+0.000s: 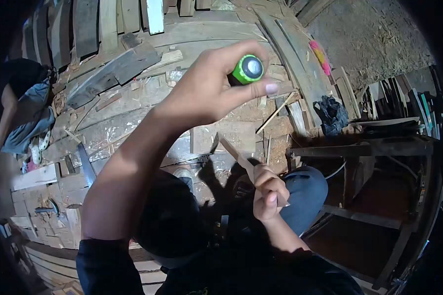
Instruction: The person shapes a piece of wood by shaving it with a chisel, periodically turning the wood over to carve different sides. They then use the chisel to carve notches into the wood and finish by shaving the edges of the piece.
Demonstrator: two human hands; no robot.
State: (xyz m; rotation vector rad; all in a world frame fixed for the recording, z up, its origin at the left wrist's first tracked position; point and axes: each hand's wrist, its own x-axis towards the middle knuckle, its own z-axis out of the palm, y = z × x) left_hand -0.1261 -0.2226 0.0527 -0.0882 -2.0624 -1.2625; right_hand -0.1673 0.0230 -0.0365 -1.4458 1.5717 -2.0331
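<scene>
My left hand is raised in front of me, its fingers and thumb wrapped round a green-handled tool. The round grey end of that handle faces me; its shaft or blade is hidden behind my hand. Lower down, close to my knees, my right hand is closed on a thin wooden strip. This strip slants up and left from my fingers, and its narrow end lies over a flat board on the floor. The two hands are apart.
Wood scraps cover the plank floor. A thick board lies at upper left, near another person. A black plastic bag sits at right, beside a wooden frame. A pink and yellow object lies farther back.
</scene>
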